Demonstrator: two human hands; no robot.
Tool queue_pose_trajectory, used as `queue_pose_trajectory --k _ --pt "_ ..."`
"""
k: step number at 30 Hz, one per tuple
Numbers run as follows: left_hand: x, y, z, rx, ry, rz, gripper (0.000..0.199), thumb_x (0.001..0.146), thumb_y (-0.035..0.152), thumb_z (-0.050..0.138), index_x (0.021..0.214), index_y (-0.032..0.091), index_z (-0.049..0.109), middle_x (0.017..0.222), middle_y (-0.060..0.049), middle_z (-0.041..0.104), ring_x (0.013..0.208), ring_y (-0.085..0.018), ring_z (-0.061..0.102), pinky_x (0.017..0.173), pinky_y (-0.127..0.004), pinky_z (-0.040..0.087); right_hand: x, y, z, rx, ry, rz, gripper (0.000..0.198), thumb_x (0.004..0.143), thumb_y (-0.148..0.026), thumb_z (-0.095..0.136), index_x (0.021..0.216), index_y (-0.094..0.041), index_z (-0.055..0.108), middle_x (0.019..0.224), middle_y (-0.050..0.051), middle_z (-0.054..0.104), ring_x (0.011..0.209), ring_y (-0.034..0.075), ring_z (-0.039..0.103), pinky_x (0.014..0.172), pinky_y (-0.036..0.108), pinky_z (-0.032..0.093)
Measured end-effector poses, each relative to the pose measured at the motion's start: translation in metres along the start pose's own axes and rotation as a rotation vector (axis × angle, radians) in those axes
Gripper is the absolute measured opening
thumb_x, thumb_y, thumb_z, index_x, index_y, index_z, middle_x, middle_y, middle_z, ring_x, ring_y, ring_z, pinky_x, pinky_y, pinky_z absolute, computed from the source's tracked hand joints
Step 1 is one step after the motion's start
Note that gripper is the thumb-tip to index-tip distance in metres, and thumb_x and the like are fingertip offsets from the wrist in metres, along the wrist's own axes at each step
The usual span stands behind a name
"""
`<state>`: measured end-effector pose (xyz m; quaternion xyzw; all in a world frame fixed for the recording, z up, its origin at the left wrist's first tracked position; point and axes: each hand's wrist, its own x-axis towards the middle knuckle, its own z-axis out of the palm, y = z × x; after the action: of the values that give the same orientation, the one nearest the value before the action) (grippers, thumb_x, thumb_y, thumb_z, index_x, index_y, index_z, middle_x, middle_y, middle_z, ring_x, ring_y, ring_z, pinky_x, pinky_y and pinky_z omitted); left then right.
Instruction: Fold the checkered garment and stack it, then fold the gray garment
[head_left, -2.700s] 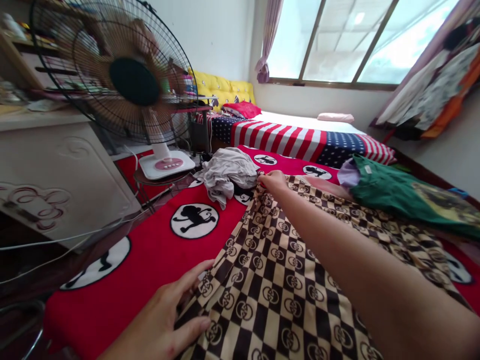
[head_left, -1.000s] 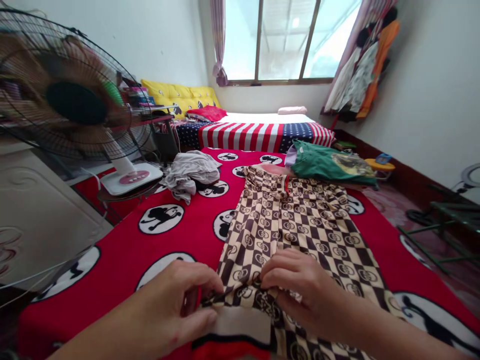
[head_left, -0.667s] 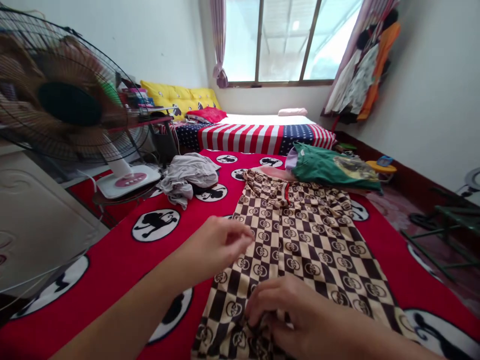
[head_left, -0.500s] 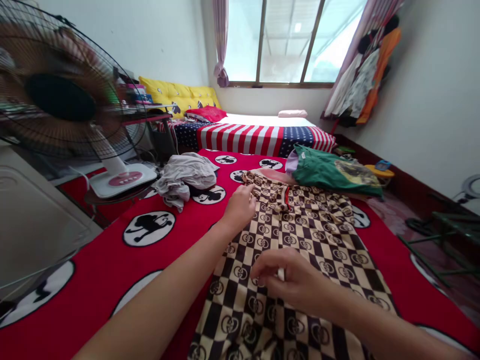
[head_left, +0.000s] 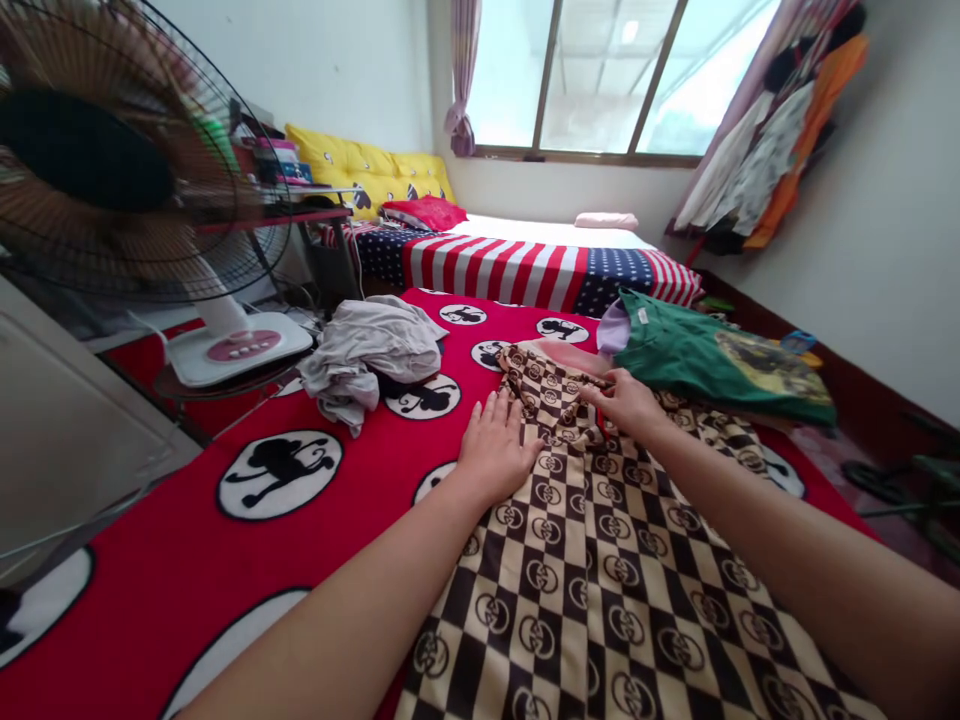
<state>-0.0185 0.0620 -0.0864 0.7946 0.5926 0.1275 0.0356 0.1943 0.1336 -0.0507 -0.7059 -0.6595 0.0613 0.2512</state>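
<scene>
A brown-and-beige checked shirt with a ring-like print lies spread on the red cloth, reaching toward me. My left hand rests flat along its left edge, fingers stretched out and apart. At the upper part, a folded sleeve lies across the shirt, its cuff showing a red stripe. My right hand is at that cuff, its fingers closed on the fabric; the fingertips are partly hidden.
A crumpled grey garment lies to the left on the red cloth. Folded green clothing sits behind the shirt at right. A running fan stands at left. Beyond is a bed with a striped cover.
My right hand has moved forward from over the shirt's middle to the cuff. My left hand has flattened on the left edge. The view has shifted slightly.
</scene>
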Motion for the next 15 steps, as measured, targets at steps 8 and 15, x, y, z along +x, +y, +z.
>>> queue_pose_trajectory --k 8,15 --pt "0.000 0.002 0.002 -0.040 0.010 -0.026 0.074 0.092 0.057 0.033 0.148 0.008 0.032 0.158 -0.017 0.018 0.146 -0.031 0.015 0.118 -0.047 0.012 -0.012 0.010 -0.022 -0.192 -0.038 -0.014 0.013 0.066 -0.025 0.064 0.076 -0.024 0.072 0.071 0.002 0.069 0.066 0.020 0.062 0.055 0.028 0.038" --pt "-0.001 0.003 0.001 -0.046 0.023 -0.035 0.072 0.092 0.056 0.033 0.147 0.009 0.035 0.158 -0.016 0.021 0.146 -0.030 0.015 0.119 -0.047 0.012 0.014 -0.044 -0.011 -0.300 0.067 -0.235 0.021 0.075 -0.023 0.057 0.087 -0.024 0.074 0.099 0.006 0.069 0.084 0.021 0.063 0.065 0.028 0.042"
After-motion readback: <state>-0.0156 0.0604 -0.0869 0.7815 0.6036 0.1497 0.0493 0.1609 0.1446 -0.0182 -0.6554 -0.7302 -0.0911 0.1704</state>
